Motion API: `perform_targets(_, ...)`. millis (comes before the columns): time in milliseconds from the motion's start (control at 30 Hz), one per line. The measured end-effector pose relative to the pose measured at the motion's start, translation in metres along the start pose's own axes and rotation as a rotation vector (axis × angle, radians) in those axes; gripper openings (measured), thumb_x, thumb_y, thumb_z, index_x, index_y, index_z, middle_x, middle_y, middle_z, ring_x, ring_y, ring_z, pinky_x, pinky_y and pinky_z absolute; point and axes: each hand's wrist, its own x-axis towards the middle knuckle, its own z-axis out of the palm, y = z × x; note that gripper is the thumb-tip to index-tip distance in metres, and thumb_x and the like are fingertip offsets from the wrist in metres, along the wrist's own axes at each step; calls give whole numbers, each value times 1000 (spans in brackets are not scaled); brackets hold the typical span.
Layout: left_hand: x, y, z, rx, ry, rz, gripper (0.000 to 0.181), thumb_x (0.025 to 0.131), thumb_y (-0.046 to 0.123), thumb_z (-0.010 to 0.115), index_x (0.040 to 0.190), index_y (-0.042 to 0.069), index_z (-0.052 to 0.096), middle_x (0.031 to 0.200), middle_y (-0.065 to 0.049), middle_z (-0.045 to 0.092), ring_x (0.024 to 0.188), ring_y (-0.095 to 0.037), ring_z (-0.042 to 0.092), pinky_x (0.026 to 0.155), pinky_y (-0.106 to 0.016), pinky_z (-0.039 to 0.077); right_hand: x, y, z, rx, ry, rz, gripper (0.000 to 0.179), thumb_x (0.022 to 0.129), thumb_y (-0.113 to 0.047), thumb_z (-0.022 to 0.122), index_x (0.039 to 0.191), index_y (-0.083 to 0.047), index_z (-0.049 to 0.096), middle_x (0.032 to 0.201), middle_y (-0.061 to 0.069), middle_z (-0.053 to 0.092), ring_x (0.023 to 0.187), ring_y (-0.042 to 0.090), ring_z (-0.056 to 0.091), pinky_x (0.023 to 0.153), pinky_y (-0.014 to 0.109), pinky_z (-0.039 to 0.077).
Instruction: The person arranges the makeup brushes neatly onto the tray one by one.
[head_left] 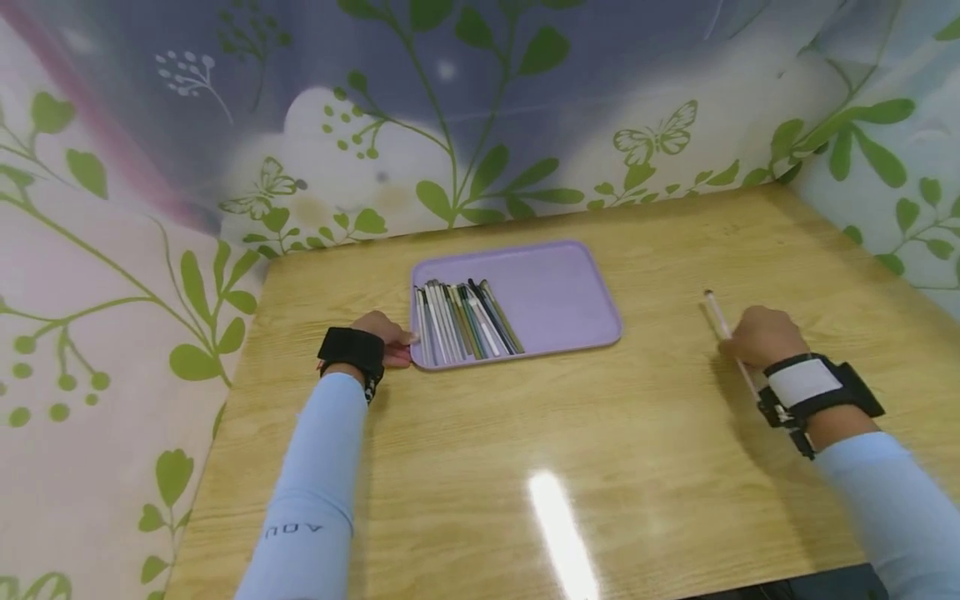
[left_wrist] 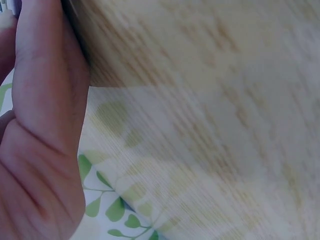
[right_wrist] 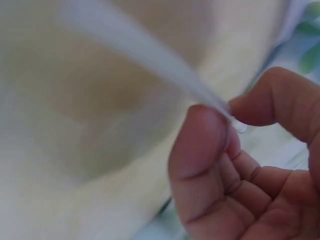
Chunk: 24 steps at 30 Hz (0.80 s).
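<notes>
A shallow purple tray (head_left: 555, 292) lies on the table, with several slim paintbrushes (head_left: 453, 321) side by side in its left half, their handles white, olive, green and dark. My left hand (head_left: 384, 337) holds the tray's left rim near the front corner, thumb above the edge. In the left wrist view that hand (left_wrist: 42, 125) fills the left side, its fingertips cut off. To the right of the tray, my right hand (head_left: 765, 336) pinches a white-handled paintbrush (head_left: 717, 313) with a dark tip, above the table. Thumb and forefinger grip the white handle (right_wrist: 150, 60) in the right wrist view.
The wood-grain table (head_left: 480, 450) meets a leaf-and-butterfly patterned backdrop (head_left: 495, 125) at the back and left side. Another patterned sheet (head_left: 930, 167) stands along the right. A dark object (head_left: 810, 583) shows at the table's front edge. Light reflects off the tabletop.
</notes>
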Motion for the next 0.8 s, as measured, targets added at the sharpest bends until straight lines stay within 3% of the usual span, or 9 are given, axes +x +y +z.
perform_targets(167,-3,0,-2,5,43,6,15,75,11,63,80,0,53,54,-6,57,48,-14,58,58,-29,54,27,-107,9,129,-7,-163,19,72,-17,58,76,2,59,54,4,58,48,12,53,45,22,42)
perform_targets(267,-7,-1,1,-2,51,6,14,75,10,63,78,0,54,53,-6,57,47,-14,58,56,-29,54,44,-161,26,140,-8,-221,16,70,-18,59,68,-3,61,49,2,57,43,10,52,45,20,43)
perform_targets(333,-11,-3,6,-1,46,-5,13,75,10,63,77,0,54,52,-6,57,47,-13,58,56,-28,54,52,-186,41,132,-25,-227,16,70,-20,60,64,-4,61,45,0,55,40,9,51,44,19,43)
perform_targets(533,-17,-6,21,-14,38,-19,13,76,9,62,79,0,54,54,-6,57,48,-13,57,60,-29,54,63,-214,72,42,-64,-182,22,72,-20,59,56,-5,54,39,-2,45,36,11,46,39,20,40)
perform_targets(800,-20,2,28,-3,48,-9,13,76,8,61,82,-1,54,55,-7,55,48,-14,56,61,-30,54,70,-214,75,23,-33,-148,21,74,-19,57,59,-4,56,38,-1,45,34,11,47,39,20,42)
